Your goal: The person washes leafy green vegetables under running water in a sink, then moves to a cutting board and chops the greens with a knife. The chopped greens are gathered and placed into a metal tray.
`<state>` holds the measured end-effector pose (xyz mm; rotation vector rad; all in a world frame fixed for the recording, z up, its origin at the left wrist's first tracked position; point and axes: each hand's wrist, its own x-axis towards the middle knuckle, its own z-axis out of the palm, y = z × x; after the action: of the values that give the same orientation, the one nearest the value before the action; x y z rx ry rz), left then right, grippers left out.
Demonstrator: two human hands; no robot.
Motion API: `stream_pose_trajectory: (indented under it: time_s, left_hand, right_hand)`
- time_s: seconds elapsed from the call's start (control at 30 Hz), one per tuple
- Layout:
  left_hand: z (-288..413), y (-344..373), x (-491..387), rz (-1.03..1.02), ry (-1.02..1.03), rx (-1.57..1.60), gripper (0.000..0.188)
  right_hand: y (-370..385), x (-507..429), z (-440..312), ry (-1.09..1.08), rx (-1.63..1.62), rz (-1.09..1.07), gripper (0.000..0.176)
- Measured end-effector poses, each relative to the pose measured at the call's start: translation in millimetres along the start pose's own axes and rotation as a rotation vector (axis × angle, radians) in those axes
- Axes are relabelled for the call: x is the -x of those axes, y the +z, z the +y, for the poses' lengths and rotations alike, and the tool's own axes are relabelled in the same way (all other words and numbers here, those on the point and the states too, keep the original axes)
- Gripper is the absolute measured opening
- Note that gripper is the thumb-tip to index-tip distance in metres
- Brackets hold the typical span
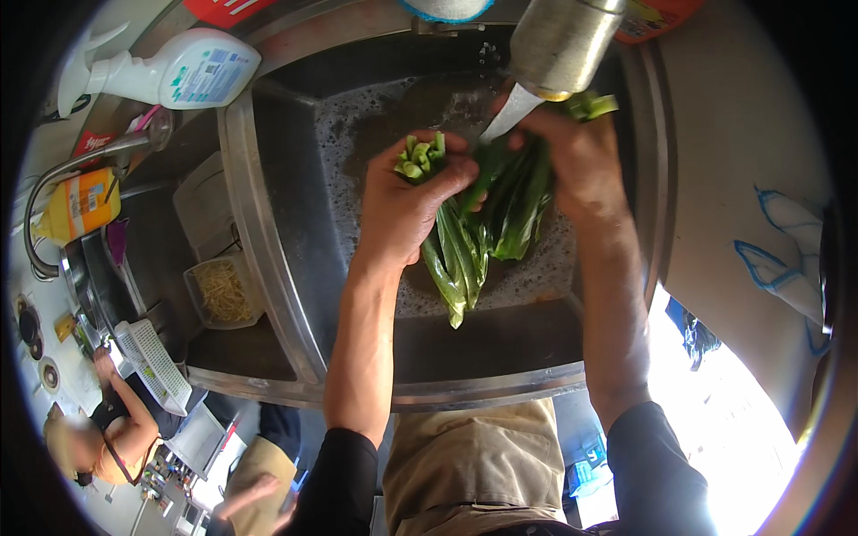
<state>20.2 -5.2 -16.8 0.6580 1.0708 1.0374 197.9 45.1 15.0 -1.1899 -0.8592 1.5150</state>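
My left hand (419, 194) grips a bunch of long leafy greens (459, 261), with the pale cut stem ends above the thumb and the leaves hanging down. Blurred by motion, my right hand (570, 147) is around a second bunch of greens (523, 208), whose stem end sticks out past the wrist side. A stream of water (511, 112) runs from the metal faucet (570, 47) down between my hands. Both bunches are over a stainless steel sink basin (486, 348) holding water with foam on it. My right fingers are partly hidden by the faucet and the stream.
Left of the divider (268, 241), another basin holds a plastic container of bean sprouts (223, 291). A white spray bottle (208, 70) and a yellow bottle (87, 201) lie beyond. Blue-edged cloths (781, 268) are at right. Two other people (131, 435) are at lower left, near a white basket (154, 365).
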Motion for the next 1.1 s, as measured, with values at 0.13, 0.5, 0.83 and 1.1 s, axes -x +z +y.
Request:
stream_pose_trajectory:
  time_s: [0.13,0.5,0.83,1.1]
  left_hand:
    - [3,-3,-2,-0.017,-0.143,0.086,0.032]
    - [13,21,-8,-0.099,-0.116,0.129,0.047]
    - [-3,8,-3,0.019,-0.12,0.293,0.031]
    - [2,3,-4,0.099,-0.14,0.254,0.047]
  right_hand:
    - [-30,-11,-24,0.032,-0.193,0.081,0.015]
    - [2,19,5,0.118,0.401,-0.291,0.038]
    - [0,12,22,-0.125,0.587,-0.093,0.031]
    - [1,4,15,0.139,0.016,-0.088,0.033]
